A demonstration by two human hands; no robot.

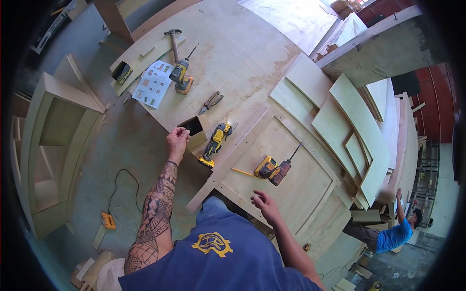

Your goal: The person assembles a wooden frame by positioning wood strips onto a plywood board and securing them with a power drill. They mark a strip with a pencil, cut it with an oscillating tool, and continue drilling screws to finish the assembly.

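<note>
My left hand [177,144] is at the edge of a small open cardboard box [198,140], thumb and fingers pinched together. Whatever is between the fingertips is too small to make out. Over the panelled wooden frame [286,145] hovers my right hand [266,205], its fingers partly bent and apart, with nothing visible in it. Nearest to it on the frame lies a cordless drill [275,169] with a long bit, beside a yellow pencil [244,172]. A yellow-and-black cordless tool [215,144] lies between the box and the frame.
Pliers [211,102], another drill [180,76], a hammer [173,42], a printed sheet [153,85] and a dark box [122,72] are farther up the table. Plywood panels [344,131] are stacked at right, near a person in blue [394,237]. A wooden cabinet [58,140] stands left.
</note>
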